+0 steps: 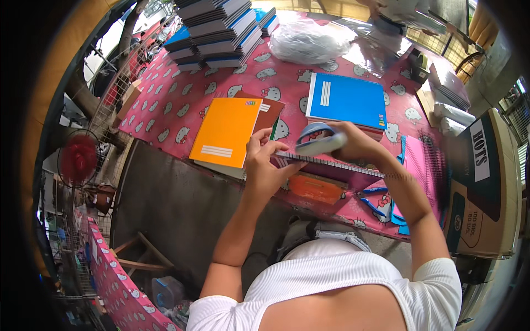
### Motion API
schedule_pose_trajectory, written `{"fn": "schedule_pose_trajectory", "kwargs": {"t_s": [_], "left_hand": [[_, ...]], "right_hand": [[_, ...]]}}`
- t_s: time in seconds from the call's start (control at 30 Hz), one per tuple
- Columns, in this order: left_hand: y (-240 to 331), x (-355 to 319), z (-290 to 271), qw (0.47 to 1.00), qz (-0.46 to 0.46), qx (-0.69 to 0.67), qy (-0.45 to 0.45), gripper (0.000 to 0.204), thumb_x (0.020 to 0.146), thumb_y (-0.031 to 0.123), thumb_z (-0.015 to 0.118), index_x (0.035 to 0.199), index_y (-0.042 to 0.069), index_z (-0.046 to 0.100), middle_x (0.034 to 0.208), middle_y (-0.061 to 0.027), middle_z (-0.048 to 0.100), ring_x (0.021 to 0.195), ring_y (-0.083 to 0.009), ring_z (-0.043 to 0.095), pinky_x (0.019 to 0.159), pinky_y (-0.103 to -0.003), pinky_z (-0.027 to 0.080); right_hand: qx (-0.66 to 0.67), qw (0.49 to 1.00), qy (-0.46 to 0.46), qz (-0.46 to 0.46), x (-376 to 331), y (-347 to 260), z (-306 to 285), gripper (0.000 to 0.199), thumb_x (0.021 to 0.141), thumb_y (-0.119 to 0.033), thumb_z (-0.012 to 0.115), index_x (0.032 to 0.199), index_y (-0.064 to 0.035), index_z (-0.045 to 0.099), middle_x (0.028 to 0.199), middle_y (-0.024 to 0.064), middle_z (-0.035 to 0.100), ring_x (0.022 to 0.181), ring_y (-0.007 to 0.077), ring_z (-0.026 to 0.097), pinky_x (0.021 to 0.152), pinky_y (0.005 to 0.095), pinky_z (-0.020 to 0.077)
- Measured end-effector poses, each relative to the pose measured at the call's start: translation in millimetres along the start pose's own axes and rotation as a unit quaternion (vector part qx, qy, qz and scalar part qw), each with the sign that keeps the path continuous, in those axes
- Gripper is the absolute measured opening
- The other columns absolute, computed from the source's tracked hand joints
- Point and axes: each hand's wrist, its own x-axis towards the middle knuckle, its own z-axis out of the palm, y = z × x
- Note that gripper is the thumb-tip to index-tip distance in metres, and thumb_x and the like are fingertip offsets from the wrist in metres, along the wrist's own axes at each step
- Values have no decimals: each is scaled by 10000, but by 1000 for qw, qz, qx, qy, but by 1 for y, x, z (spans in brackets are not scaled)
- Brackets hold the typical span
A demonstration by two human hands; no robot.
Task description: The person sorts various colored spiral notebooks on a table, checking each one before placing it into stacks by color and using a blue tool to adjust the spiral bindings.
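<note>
A purple-covered notebook (360, 180) stands on edge before me, a spiral coil (337, 164) running along its top edge. My left hand (266, 160) is closed on the notebook's left end, thumb in front and fingers behind. Just above the coil, my right hand (353, 142) grips a blue-and-white tool with a looped body (320, 139); its exact kind is unclear. Past the notebook's right end the coil runs on as a blurred length, crossing in front of my right forearm. An orange flat object (314, 188) lies behind and below the notebook.
Orange notebooks (226, 129) lie left, a blue notebook stack (348, 102) lies beyond my right hand. Blue pens (374, 207) and pink sheets (419, 165) are at right. Tall notebook piles (218, 33) and a clear plastic bag (309, 41) stand far back. A cardboard box (480, 187) stands right.
</note>
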Motion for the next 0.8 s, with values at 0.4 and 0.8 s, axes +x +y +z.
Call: {"fn": "schedule_pose_trajectory", "kwargs": {"t_s": [0.4,0.8], "left_hand": [[-46,-12,-4,883,-180,-432,47,474,764,-48,726,1189,-10,520,1013,-66,631,909,-102,595,800,-217,482],[-70,-5,-4,820,-200,-528,-96,266,883,-8,606,1147,19,605,963,-15,648,888,-65,580,813,-205,465]], "right_hand": [[120,992,-31,28,42,-8,11,550,596,-7,726,1131,-65,611,918,132,680,801,243,655,695,343,516],[-363,903,107,205,-16,74,0,556,683,-267,777,1152,-68,553,976,122,660,953,315,632,802,397,500]]}}
